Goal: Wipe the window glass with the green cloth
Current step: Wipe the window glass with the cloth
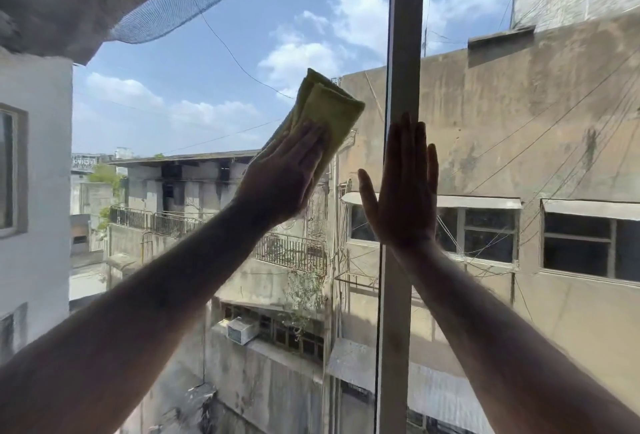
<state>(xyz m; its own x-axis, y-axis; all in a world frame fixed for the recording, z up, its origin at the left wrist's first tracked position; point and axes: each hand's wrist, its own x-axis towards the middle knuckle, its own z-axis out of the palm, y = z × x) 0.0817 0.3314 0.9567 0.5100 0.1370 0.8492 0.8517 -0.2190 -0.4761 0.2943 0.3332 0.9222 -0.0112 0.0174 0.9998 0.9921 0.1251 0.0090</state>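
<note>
Two bare arms reach up to the window. The left hand lies flat with straight fingers and presses the folded green cloth against the window glass, left of the window frame. The right hand is spread wide open, flat on the frame, holding nothing. Far behind the glass stand old buildings under a blue sky with white clouds.

We see the green cloth as a plain yellowish green. The window frame is pale grey. Beyond, the sky is blue with white clouds, the netting a dark fine mesh, the near building beige with dark streaks, the left wall white.
</note>
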